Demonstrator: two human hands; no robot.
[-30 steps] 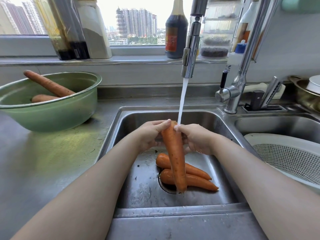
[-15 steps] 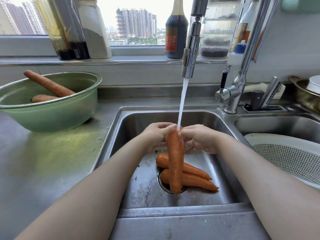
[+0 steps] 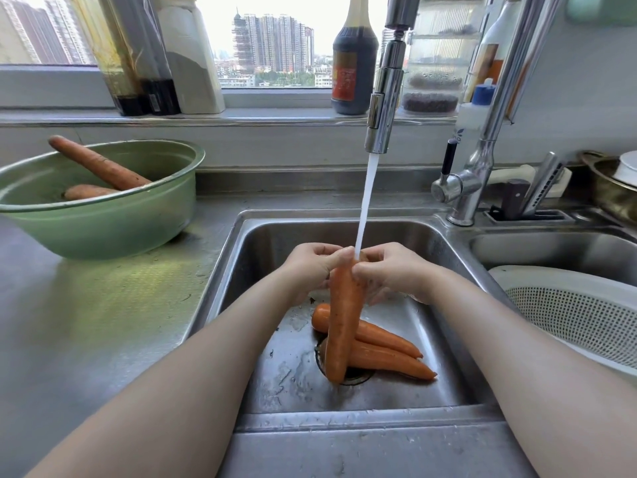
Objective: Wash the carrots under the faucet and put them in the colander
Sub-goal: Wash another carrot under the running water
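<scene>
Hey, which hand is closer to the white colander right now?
The right. The right hand grips the held carrot on the side facing the colander; the left hand grips it on the far side.

Home kitchen. Shown by a steel sink point(image 3: 272, 236) under the left hand point(image 3: 310, 267), a running faucet point(image 3: 384, 98) above it, a steel worktop point(image 3: 103, 322) with a green basin point(image 3: 103, 229) to its left, a white colander point(image 3: 568, 312) right of the right hand point(image 3: 393, 270), a sauce bottle point(image 3: 355, 63) on the windowsill point(image 3: 275, 115) beyond both, and tower blocks point(image 3: 272, 39) outside.
</scene>
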